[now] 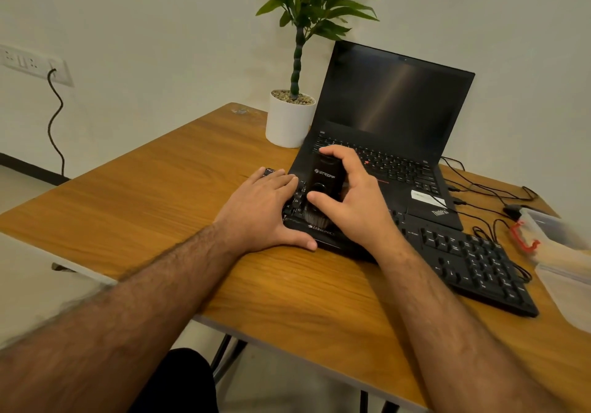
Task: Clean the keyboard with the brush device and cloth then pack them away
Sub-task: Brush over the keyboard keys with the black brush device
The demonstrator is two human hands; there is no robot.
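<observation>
Lying across the near right part of the wooden table [153, 195]: black keyboard [473, 259]. Standing upright on its left end, bristles down on the keys: black brush device [324, 182], being gripped by right hand [355, 201], index finger curling over the top, thumb pressing the near side. Resting flat on the keyboard's left edge: left hand [265, 208], fingers straight and close together, thumb spread along the front rim. Sitting open just beyond: laptop [393, 118], white potted plant [289, 118] to its left. Showing blurred at far right: clear plastic container [556, 252] with red latch [524, 238], contents impossible to tell.
</observation>
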